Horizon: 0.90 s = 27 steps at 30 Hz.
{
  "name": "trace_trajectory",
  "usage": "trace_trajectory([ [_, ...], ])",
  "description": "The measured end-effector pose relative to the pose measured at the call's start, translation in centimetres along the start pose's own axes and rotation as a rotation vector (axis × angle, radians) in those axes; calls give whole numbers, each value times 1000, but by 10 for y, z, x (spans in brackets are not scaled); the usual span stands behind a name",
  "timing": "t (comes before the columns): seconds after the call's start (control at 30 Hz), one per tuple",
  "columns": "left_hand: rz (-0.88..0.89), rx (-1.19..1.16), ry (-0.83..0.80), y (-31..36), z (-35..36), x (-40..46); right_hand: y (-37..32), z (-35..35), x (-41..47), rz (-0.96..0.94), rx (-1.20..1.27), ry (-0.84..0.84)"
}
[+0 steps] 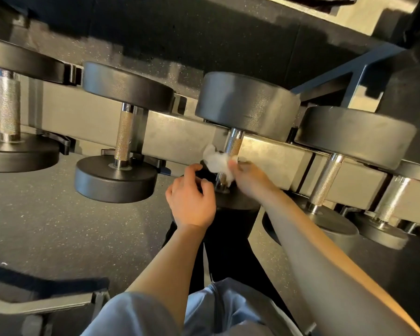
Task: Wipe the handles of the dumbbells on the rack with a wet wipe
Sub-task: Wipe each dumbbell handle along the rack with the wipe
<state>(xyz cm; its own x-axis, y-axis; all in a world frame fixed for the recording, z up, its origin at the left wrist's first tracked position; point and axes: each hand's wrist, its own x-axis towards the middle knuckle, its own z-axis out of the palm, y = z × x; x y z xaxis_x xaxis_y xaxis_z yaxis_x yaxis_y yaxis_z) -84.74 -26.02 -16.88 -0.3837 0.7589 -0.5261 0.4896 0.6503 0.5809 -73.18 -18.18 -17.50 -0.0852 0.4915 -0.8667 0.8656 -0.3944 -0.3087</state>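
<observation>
Several black dumbbells with knurled chrome handles lie across the grey rack (180, 139). My right hand (249, 177) grips a crumpled white wet wipe (217, 162) wrapped round the lower part of the middle dumbbell's handle (233, 144). My left hand (192, 197) rests with curled fingers on the near head of that same dumbbell (235, 202), just left of the handle, and holds nothing that I can see. The lower end of the handle is hidden by the wipe and my fingers.
Neighbouring dumbbell handles stand to the left (124, 139) and far left (9, 105), and to the right (326, 180). Speckled rubber floor (58, 226) lies below the rack. A blue frame bar (349, 71) crosses behind. My knees in light trousers (204, 311) are at the bottom.
</observation>
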Motion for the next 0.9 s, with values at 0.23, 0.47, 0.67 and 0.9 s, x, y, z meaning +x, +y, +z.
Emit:
trace_trajectory([
  [0.23, -7, 7, -11, 2, -1, 0, 16, -4, -31, -157, -444, -171],
  [0.47, -23, -12, -20, 1, -1, 1, 4, -10, -23, -204, -318, -320],
  [0.67, -27, -63, 26, 2, 0, 0, -33, 12, 1, -180, -686, -188],
  [0.9, -14, -90, 84, 1, 0, 0, 8, -14, -18, -204, -381, -352],
])
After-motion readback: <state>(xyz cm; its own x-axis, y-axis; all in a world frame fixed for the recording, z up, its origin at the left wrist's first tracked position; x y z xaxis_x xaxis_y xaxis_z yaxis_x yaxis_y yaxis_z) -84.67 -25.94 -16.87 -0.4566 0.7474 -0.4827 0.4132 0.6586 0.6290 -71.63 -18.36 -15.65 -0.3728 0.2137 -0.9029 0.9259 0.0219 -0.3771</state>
